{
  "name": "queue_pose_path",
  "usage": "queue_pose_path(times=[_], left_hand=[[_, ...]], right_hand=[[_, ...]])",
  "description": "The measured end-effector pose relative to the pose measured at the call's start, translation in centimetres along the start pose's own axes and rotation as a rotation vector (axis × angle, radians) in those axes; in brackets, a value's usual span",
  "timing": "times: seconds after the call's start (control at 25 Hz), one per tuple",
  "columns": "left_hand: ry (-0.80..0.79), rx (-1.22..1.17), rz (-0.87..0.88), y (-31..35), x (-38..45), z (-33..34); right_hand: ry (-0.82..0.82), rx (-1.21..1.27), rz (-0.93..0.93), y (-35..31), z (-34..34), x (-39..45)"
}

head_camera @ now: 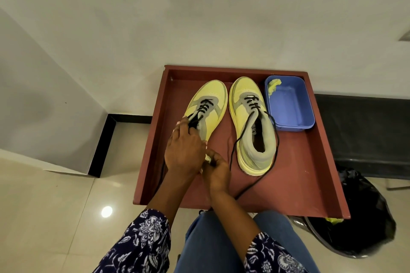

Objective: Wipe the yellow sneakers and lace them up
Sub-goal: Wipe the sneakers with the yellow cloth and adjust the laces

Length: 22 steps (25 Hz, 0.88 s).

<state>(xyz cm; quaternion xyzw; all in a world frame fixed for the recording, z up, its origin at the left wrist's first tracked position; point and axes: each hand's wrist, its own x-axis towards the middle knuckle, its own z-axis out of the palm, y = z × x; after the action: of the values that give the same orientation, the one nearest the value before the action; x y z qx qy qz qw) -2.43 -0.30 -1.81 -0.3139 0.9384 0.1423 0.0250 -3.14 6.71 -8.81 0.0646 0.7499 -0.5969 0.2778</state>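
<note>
Two yellow and grey sneakers stand side by side in a red-brown tray, toes pointing away from me. My left hand covers the heel half of the left sneaker and pinches its black lace near the upper eyelets. My right hand is curled against the left hand at that shoe's heel, gripping something small and pale that I cannot make out. The right sneaker stands free, partly laced, with both loose black lace ends trailing over the tray.
A blue plastic tub with a yellow cloth in its corner sits at the tray's far right. A bin lined with a black bag stands on the floor to the right. My jeans-clad knees are below the tray. A white wall is behind.
</note>
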Motion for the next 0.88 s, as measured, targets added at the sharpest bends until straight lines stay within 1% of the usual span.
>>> queue_pose_path(times=[0.04,0.08,0.2,0.28,0.36,0.52,0.6,0.72,0.76,0.8,0.88], left_hand=[[-0.011,-0.008,0.007,-0.1,-0.3,0.0],[-0.018,-0.011,0.005,-0.3,-0.5,0.0],[-0.013,-0.014,0.002,-0.7,-1.6,0.0],[-0.019,-0.001,0.005,-1.0,-2.1,0.1],[-0.018,0.009,0.004,-1.2,-2.4,0.2],[-0.02,-0.012,0.011,-1.6,-2.2,0.2],[-0.008,-0.082,0.001,-1.7,-2.0,0.1],[0.073,-0.291,-0.01,-1.7,-1.4,-0.4],[0.077,-0.315,0.02,-1.8,-1.2,-0.4],[0.059,-0.287,0.072,-1.9,-0.9,-0.5],[-0.005,-0.169,0.163,-2.2,-0.3,-0.4]], right_hand=[[0.014,0.08,0.031,-0.2,-0.1,0.1],[0.042,0.101,0.058,-0.5,0.0,0.5],[0.056,0.077,0.081,-1.7,-0.3,1.9],[0.043,0.063,0.069,-2.1,0.0,3.4],[0.071,0.083,0.074,-2.5,0.4,5.0],[0.097,0.028,-0.002,-4.9,-0.2,4.9],[0.072,0.036,-0.008,-4.3,-0.4,3.7],[0.019,0.026,-0.004,-2.2,-0.4,1.0],[0.003,0.044,-0.008,-1.5,-0.4,0.3],[-0.008,0.069,-0.008,-1.0,-0.4,-0.2],[-0.021,0.09,-0.026,-0.3,-0.2,-0.8]])
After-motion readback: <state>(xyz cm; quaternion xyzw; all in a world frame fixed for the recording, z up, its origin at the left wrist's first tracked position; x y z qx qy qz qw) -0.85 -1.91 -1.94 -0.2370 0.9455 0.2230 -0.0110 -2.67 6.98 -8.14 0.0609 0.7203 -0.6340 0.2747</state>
